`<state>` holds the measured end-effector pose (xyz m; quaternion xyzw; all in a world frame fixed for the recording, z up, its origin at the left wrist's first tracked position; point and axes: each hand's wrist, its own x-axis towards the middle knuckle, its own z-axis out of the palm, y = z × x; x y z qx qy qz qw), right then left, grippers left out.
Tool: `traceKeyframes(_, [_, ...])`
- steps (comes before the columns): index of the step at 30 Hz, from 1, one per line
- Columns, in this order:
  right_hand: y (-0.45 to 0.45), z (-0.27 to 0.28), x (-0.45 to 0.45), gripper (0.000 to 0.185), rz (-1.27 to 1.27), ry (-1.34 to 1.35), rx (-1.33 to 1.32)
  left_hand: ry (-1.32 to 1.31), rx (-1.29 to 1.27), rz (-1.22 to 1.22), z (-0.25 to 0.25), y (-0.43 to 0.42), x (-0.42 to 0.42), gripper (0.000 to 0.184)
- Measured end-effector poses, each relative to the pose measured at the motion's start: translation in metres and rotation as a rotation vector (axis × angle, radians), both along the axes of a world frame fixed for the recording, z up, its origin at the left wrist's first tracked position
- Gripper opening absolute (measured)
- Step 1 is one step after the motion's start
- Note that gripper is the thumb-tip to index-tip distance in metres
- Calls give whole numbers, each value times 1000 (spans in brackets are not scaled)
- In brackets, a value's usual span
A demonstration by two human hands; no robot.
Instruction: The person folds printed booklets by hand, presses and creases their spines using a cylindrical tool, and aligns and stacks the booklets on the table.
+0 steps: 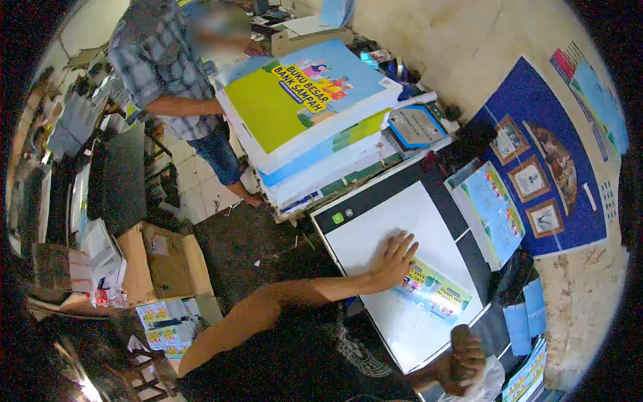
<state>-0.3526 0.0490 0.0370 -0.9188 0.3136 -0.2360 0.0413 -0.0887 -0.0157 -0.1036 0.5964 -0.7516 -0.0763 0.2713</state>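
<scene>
My left hand (394, 260) lies flat with its fingers spread, pressing on a white sheet-like surface (362, 231) on the table. Under and beside its fingertips is a printed cover sheet (439, 293) in blue, green and yellow. Near the front right corner of the table, my right hand (462, 365) has its fingers curled in. A dark shape shows at its top, but I cannot make out what it holds. A whitish, crumpled plastic-like thing (487, 380) is right beside that hand.
A tall stack of large printed sheets (301, 100) stands beyond the table, with a person (164, 74) next to it. Printed covers (492, 208) stack along the wall side. An open cardboard box (157, 261) and small booklets (167, 328) are at left.
</scene>
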Motion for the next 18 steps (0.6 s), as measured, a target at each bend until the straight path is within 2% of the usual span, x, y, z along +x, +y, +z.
traceKeyframes(2, [-2,-15,-6,39,-59,-243,0,-60,-68,16,1,-2,-2,61])
traceKeyframes(5, [-5,-164,15,49,-644,-677,-12,-136,-54,-8,11,-6,-2,65])
traceKeyframes(6, [-8,-146,27,49,-609,-1066,127,-163,-25,-14,23,-7,-1,66])
traceKeyframes(7, [-12,-143,30,49,-540,-1209,256,-216,78,-53,56,-5,0,70])
traceKeyframes(9, [-8,-139,39,49,-535,-1355,437,-46,-44,-156,88,3,-16,70])
traceKeyframes(11, [-4,-124,37,49,-638,-1334,536,67,-149,-259,105,9,-34,71])
traceKeyframes(13, [-4,-115,38,49,-628,-1242,369,147,-184,-344,92,14,-48,72])
traceKeyframes(15, [-2,-96,35,51,-577,-1204,200,-28,-77,-287,31,10,-57,71])
traceKeyframes(16, [2,-75,29,54,-468,-1242,111,-114,-26,-250,15,5,-59,70])
traceKeyframes(17, [6,-48,27,56,-324,-1269,45,-134,-170,-270,18,-3,-55,69])
traceKeyframes(18, [9,-28,23,59,-228,-1268,0,-167,-181,-276,23,-5,-52,68])
